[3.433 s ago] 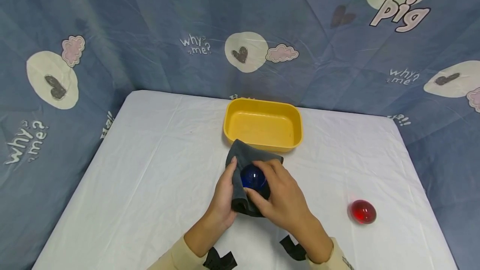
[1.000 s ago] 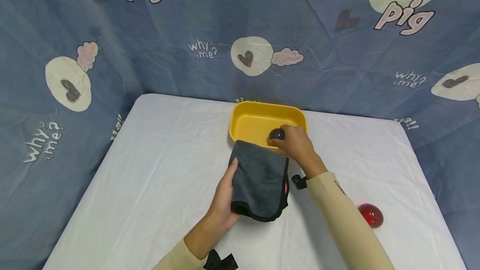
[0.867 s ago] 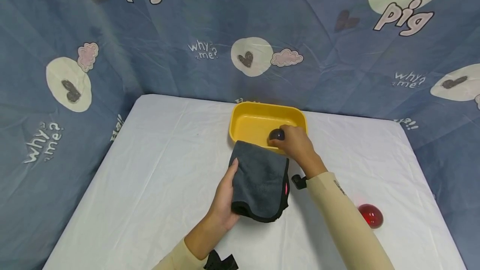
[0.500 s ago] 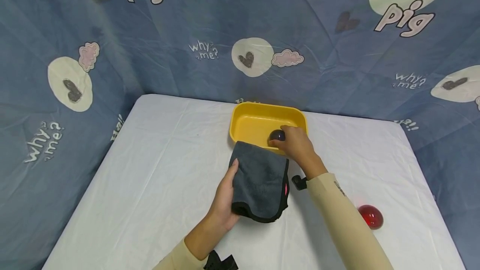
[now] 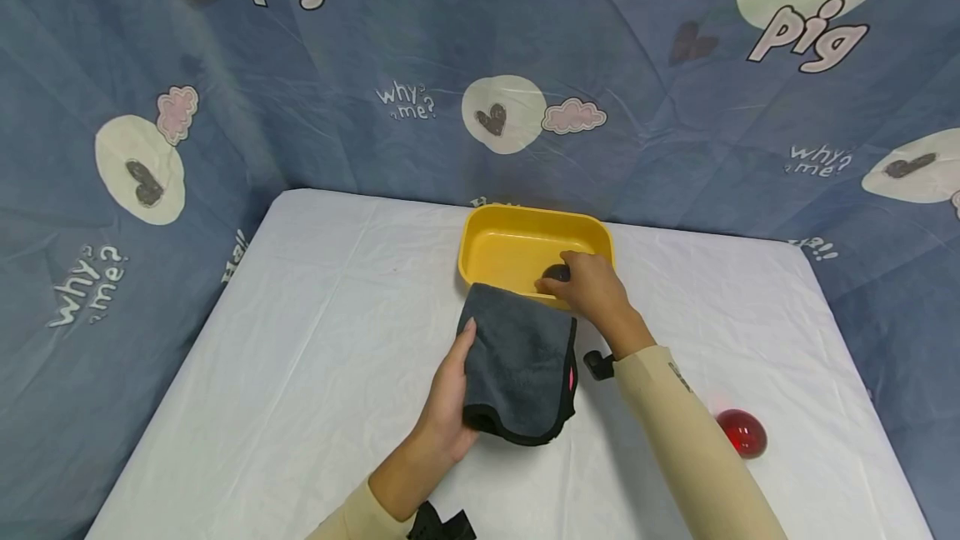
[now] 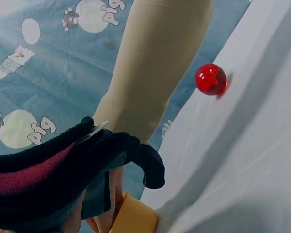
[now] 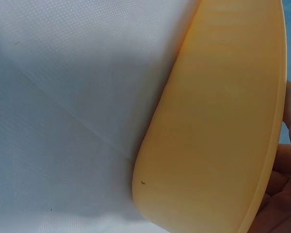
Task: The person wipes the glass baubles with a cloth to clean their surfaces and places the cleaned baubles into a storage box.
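Note:
My left hand (image 5: 446, 402) grips a folded grey cloth (image 5: 517, 365) with black edging, thumb on top, in front of the yellow tray (image 5: 474, 273). In the left wrist view the cloth (image 6: 34, 174) shows a red inner layer. My right hand (image 5: 596, 286) reaches over the tray's near right part, thumb and fingers around a dark blue ball (image 5: 557, 272) low inside it. The hand covers part of the ball. The right wrist view shows the tray's outer wall (image 7: 208, 126) and part of the right hand (image 7: 286, 194) behind its rim; no ball shows there.
A clear red ball (image 5: 742, 433) lies on the white-covered table (image 5: 337, 315) to the right, beside the right forearm. Blue printed fabric (image 5: 337, 140) rises behind and beside the table. Black straps (image 5: 442, 523) hang at the wrists.
The blue ball has gone from the cloth to the tray in my right hand. In the last half second it has sunk slightly between the fingers. My left hand keeps holding the cloth.

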{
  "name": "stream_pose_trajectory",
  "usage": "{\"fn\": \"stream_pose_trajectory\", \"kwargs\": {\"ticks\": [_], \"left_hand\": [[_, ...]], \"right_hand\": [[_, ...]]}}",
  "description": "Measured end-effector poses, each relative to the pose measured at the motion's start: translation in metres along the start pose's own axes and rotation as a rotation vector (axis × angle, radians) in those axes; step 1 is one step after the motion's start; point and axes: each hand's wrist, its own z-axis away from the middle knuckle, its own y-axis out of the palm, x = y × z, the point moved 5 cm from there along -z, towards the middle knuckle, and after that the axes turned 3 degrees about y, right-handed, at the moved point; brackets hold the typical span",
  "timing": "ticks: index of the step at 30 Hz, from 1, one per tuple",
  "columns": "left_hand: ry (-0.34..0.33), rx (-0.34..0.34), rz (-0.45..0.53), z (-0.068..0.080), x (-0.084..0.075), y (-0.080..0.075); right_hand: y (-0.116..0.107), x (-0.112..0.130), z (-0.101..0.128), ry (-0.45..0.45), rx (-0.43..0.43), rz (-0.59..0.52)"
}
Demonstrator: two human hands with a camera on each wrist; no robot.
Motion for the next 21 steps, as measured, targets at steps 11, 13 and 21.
{"fn": "stream_pose_trajectory", "kwargs": {"ticks": [11,13,21], "left_hand": [[-0.006,0.003,0.001,0.000,0.001,-0.001],[-0.012,0.001,0.002,0.000,0.001,-0.001],[-0.005,0.013,0.013,0.000,0.000,-0.001]], "right_hand": [[-0.001,0.001,0.002,-0.006,-0.006,0.003],[-0.002,0.001,0.003,-0.010,-0.008,0.004],[-0.014,0.000,0.019,-0.115,-0.127,0.021]]}}
